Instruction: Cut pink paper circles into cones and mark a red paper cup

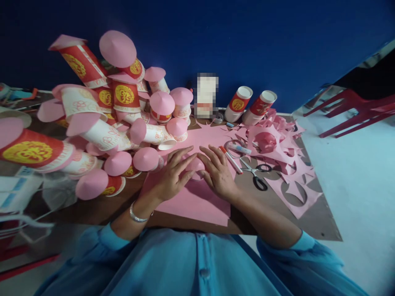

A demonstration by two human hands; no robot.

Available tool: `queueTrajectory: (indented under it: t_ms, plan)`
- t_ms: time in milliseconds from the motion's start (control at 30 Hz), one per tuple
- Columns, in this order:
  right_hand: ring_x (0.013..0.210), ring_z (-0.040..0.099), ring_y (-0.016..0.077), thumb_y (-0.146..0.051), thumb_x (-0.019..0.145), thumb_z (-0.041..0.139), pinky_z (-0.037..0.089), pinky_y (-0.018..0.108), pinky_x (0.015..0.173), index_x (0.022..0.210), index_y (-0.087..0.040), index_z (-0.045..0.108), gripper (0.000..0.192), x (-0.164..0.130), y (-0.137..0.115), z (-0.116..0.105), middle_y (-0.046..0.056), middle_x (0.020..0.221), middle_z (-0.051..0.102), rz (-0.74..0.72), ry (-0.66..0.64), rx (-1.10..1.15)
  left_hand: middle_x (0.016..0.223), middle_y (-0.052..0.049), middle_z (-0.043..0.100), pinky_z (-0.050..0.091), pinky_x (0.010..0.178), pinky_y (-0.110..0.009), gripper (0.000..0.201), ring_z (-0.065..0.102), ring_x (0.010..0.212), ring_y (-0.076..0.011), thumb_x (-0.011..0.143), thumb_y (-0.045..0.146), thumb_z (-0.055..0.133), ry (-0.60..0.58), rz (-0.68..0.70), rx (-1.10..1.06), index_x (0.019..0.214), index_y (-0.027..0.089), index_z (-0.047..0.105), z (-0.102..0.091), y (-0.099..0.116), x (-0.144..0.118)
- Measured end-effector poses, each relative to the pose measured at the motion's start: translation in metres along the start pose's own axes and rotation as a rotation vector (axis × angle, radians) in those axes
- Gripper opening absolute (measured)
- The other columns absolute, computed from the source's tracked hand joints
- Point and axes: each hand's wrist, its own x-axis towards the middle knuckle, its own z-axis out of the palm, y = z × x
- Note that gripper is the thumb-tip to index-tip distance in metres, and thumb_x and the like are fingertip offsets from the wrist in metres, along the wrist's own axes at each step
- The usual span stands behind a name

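Note:
Between my two hands is a small pink paper cone (195,167), over the pink paper sheets (200,205) in the middle of the table. My left hand (175,174) curves round its left side, fingers and thumb against the paper. From the right, my right hand (219,172) presses the cone in the same way, its fingertips close to those of the left. The hands hide the cone's sides, and what lies under it cannot be made out. Just right of my right hand lie a red-capped white marker (232,161) and scissors (254,170) with black handles, blades partly apart.
Stacked paper cups with pink cone tops (125,94) crowd the left side. Two red-and-white cup stacks (239,103) stand at the back, beside a blurred-out upright object (206,92). Pink paper offcuts (286,164) and a glue stick (240,148) lie right. A blue wall (185,33) rises behind.

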Motion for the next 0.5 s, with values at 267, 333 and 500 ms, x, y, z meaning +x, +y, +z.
queueTrajectory:
  t_ms: [267, 333, 500]
  plan:
    - [0.160, 0.035, 0.0346, -0.047, 0.113, 0.038, 0.037, 0.065, 0.128, 0.170, -0.024, 0.029, 0.062, -0.0028, 0.0016, 0.0043, 0.014, 0.167, 0.049, -0.022, 0.053, 0.043, 0.167, -0.011, 0.047, 0.039, 0.128, -0.052, 0.048, 0.044, 0.154, -0.0251, 0.113, 0.031, 0.041, 0.012, -0.024, -0.010, 0.161, 0.030, 0.047, 0.0004, 0.0023, -0.0013]
    - [0.160, 0.034, 0.0348, -0.047, 0.113, 0.037, 0.037, 0.065, 0.128, 0.171, -0.024, 0.026, 0.063, -0.0033, 0.0021, 0.0047, 0.014, 0.167, 0.048, -0.029, 0.056, 0.038, 0.167, -0.011, 0.048, 0.040, 0.128, -0.051, 0.046, 0.045, 0.153, -0.0244, 0.114, 0.031, 0.039, 0.026, -0.052, -0.023, 0.159, 0.030, 0.050, 0.0016, 0.0019, -0.0011]
    - [0.159, 0.036, 0.0345, -0.047, 0.112, 0.041, 0.035, 0.066, 0.129, 0.171, -0.027, 0.027, 0.064, -0.0030, 0.0015, 0.0035, 0.012, 0.168, 0.048, -0.009, 0.018, 0.033, 0.165, -0.009, 0.051, 0.040, 0.129, -0.051, 0.044, 0.045, 0.154, -0.0233, 0.114, 0.036, 0.042, 0.005, -0.130, -0.112, 0.156, 0.030, 0.054, 0.0034, 0.0025, -0.0005]
